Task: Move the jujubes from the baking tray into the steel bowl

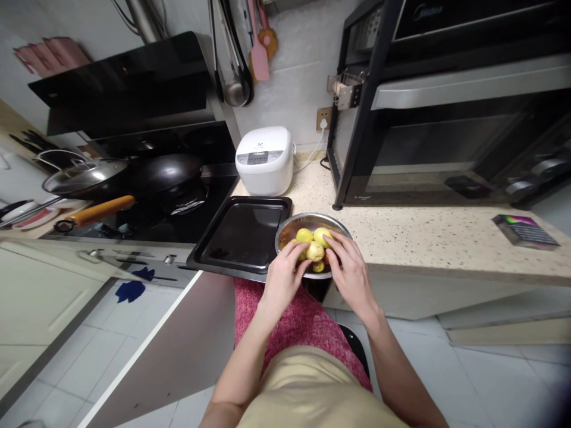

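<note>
A round steel bowl (pixel 345 230) sits at the counter's front edge, holding several yellow lemon-like fruits. One paler, spotted yellow fruit (pixel 315 251) lies on top, with the fingers and thumb of my left hand (pixel 284 274) curled round its left side. From the right, my right hand (pixel 352 267) reaches over the rim, its fingers bent against a brighter yellow fruit (pixel 321 236) and its thumb near the pale one. Another yellow fruit (pixel 304 235) rests at the back left of the bowl. Something orange-red shows low down, mostly hidden by fruit and fingers.
Left of the bowl is a black baking tray (pixel 245 229), with a white rice cooker (pixel 264 160) behind. A wok (pixel 165 172) and a lidded pan (pixel 89 175) stand on the stove. At right are an oven (pixel 446 142) and a small dark box (pixel 525 230). A cabinet door (pixel 178 356) hangs open at lower left.
</note>
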Action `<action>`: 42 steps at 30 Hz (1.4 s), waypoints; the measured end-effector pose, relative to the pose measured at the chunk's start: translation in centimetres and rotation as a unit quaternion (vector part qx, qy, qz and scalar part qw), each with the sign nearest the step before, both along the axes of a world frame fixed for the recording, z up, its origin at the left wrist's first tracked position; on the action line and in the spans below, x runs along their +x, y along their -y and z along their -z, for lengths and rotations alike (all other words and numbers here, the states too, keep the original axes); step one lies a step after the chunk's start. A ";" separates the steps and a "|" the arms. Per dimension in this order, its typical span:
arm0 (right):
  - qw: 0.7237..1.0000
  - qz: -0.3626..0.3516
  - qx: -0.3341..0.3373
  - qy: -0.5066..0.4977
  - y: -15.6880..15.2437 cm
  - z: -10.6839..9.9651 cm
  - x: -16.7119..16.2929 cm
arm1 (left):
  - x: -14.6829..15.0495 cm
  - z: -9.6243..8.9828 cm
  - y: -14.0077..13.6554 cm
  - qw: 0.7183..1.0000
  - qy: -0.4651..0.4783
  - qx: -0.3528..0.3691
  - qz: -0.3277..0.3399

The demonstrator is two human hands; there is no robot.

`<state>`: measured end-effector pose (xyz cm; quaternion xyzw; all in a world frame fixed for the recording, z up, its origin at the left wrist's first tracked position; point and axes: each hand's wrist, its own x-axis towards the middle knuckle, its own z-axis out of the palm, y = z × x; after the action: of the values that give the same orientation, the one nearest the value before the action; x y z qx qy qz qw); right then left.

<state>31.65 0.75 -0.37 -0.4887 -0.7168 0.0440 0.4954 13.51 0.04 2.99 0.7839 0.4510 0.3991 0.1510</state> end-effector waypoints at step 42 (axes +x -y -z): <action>0.997 0.020 0.020 0.071 2.6 -0.4 -1.0 | -0.2 0.3 0.0 1.000 0.024 0.000 -0.008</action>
<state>30.64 -1.86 0.04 -0.4944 -0.7410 -0.0150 0.4541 13.28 0.06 2.71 0.7707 0.4535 0.4187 0.1584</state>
